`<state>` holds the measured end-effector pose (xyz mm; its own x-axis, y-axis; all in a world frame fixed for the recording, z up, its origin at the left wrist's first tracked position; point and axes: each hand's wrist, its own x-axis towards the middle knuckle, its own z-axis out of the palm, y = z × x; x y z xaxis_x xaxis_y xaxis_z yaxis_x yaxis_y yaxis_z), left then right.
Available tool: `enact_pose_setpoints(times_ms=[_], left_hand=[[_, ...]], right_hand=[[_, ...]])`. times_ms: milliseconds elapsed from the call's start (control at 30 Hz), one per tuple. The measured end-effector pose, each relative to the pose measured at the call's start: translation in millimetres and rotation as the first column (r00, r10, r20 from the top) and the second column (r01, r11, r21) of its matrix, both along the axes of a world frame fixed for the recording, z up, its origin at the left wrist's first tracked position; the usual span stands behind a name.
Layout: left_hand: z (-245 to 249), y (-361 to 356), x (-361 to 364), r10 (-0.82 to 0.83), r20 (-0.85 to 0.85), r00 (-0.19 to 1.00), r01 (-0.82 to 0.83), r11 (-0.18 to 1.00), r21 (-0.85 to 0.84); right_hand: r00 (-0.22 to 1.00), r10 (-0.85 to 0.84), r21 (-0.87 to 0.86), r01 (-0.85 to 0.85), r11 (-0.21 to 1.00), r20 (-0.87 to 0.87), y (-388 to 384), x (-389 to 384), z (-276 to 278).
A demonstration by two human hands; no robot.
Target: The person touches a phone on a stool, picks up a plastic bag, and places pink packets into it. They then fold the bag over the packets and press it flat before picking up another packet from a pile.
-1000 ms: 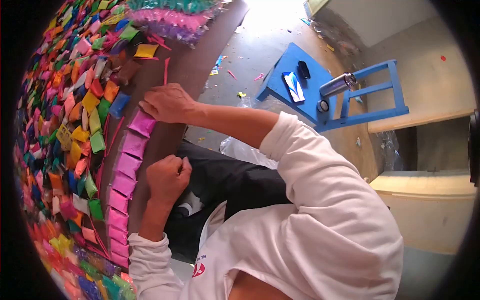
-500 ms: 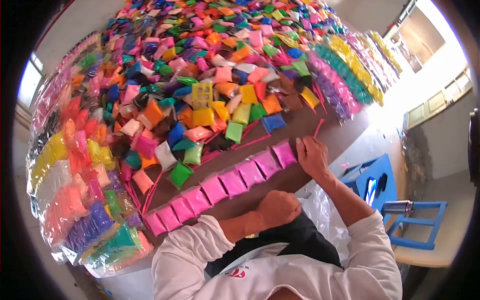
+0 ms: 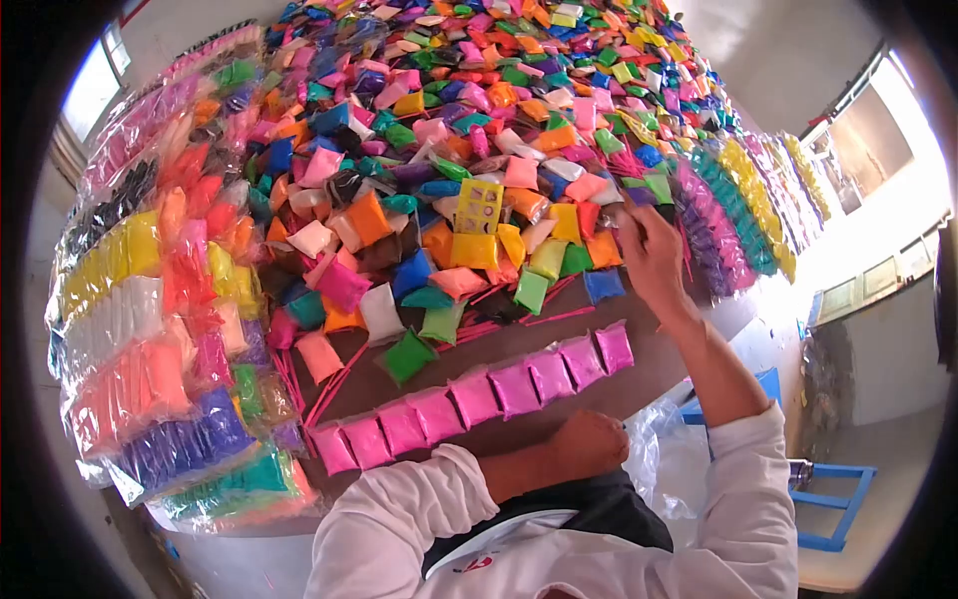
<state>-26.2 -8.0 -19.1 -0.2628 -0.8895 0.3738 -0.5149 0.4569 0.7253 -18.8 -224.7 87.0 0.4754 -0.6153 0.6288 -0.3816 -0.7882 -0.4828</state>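
Observation:
My right hand (image 3: 651,258) reaches over the right side of the heap of small coloured packets (image 3: 479,210). Its fingers are stretched out and its fingertips are among the packets, beside a red packet (image 3: 587,218) and an orange packet (image 3: 603,250). Close to my body, my left hand (image 3: 591,445) is closed in a fist; whatever may be inside is hidden. Between that fist and the heap lies a slanting row of pink packets (image 3: 474,399), side by side on the brown tabletop (image 3: 539,424).
Clear bags of sorted packets (image 3: 130,299) are stacked on the left, with more bagged packets (image 3: 723,210) on the right. Pink ties (image 3: 329,389) lie around the heap's front edge. Clear plastic (image 3: 654,439) and a blue frame (image 3: 838,509) are at lower right.
My right hand has moved from the right end of the pink row up to the heap. My left fist stays near my body. The view has shifted, so the table appears lower and further right.

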Motion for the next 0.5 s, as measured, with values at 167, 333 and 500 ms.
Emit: enact_pose_setpoints(times_ms=[167, 333, 500], left_hand=[[5.9, 0.6, 4.0, -0.021, -0.008, 1.0, 0.022, 0.996, 0.087], [1.6, 0.5, 3.5, 0.0, -0.111, 0.994, 0.008, 0.997, 0.071], [1.5, 0.0, 4.1, -0.004, -0.12, 0.993, 0.016, 0.995, 0.095]], right_hand=[[0.994, 0.029, -0.032, -0.032, 0.999, -0.107, -55.0, 91.7, -0.4], [0.995, 0.019, 0.026, -0.016, 1.0, -0.096, -111.1, 175.1, -14.5], [0.969, 0.041, 0.105, -0.016, 0.994, -0.243, -173.7, 211.2, -24.2]])
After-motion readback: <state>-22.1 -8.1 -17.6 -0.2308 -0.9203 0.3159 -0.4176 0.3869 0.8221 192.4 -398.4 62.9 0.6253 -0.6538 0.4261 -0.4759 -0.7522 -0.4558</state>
